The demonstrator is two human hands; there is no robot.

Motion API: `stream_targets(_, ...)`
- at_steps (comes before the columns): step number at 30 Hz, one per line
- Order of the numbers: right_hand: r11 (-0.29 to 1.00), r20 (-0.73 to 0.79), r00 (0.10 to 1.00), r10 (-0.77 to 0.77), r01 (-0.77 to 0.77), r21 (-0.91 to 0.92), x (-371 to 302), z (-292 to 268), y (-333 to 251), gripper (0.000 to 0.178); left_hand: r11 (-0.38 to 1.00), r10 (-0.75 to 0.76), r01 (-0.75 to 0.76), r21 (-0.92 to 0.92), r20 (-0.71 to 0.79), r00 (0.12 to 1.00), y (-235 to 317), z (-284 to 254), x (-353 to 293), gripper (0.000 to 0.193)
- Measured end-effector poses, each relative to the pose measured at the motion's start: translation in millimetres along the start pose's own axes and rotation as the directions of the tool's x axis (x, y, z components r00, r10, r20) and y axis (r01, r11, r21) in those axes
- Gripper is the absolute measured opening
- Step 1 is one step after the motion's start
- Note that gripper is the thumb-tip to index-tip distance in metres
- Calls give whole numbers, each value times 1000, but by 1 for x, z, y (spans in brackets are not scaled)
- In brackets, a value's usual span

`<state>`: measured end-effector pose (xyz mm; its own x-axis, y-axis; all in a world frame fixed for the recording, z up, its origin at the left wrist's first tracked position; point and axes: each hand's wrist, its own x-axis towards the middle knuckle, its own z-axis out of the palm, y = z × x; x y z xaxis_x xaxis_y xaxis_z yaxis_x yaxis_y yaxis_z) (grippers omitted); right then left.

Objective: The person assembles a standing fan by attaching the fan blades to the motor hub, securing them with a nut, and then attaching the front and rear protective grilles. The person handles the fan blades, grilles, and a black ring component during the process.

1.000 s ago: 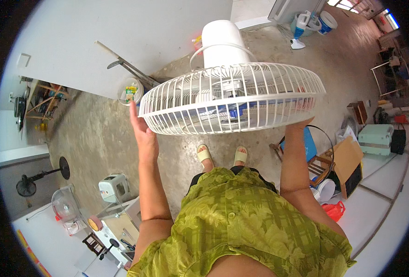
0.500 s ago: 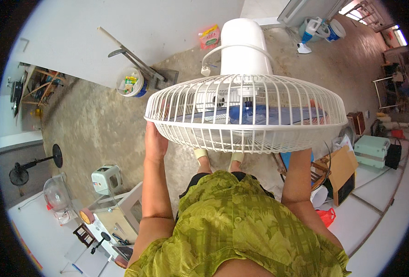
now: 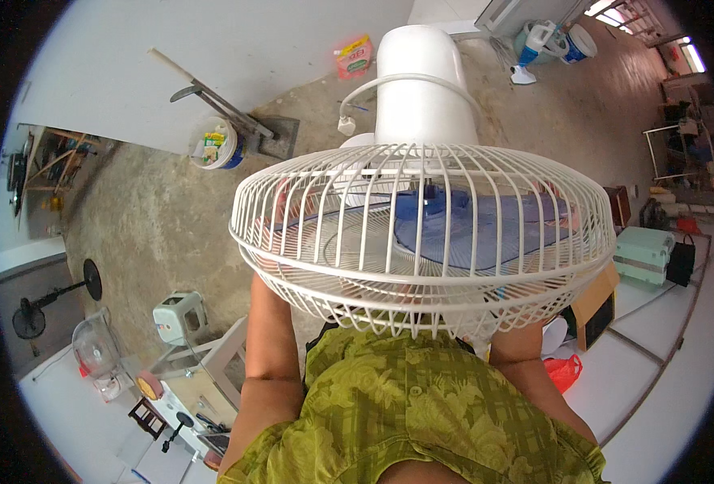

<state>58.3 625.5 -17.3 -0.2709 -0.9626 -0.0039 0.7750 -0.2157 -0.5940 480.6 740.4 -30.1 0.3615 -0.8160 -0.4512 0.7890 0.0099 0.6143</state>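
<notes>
In front of my chest I hold a white electric fan [image 3: 421, 282], its wire cage tilted so that I look into it from the edge. Blue see-through blades [image 3: 470, 230] show between the wires. The white motor housing [image 3: 417, 89] points away from me, with a white cord looped across it and a plug [image 3: 346, 124] hanging at its left. My left hand [image 3: 278, 214] grips the cage's left side, partly visible through the wires. On the right side my right hand [image 3: 568, 216] holds the cage, mostly covered by it.
A bucket [image 3: 226, 145] with packets stands on the concrete floor at the far left, by a metal stand. A pink pouch [image 3: 354, 58] leans against the wall. At left is a plastic stool [image 3: 181, 319]; at right are a pale green case [image 3: 643, 256] and a cardboard box [image 3: 597, 302].
The fan has come closer to me, and its cage has tipped so its near rim sits lower, over my shirt and feet. Both hands have stayed on it.
</notes>
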Motion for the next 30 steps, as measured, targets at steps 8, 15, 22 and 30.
stream_targets(8,1000,-8,1000,13,-13,0,-7,-2,-6,47,998,-29,27,49,40,999,-12,-11,-21,39)
stream_targets(15,1000,-18,1000,21,-21,4,-3,-7,-5,46,995,-48,46,86,22,999,-18,-22,-40,39)
stream_targets(22,1000,-28,999,17,-17,3,-15,-12,-12,44,992,-34,29,120,33,999,-16,-24,-44,39)
stream_targets(30,1000,-38,999,27,-27,-4,-23,-6,-14,43,991,-52,45,127,50,997,-14,-21,-43,39)
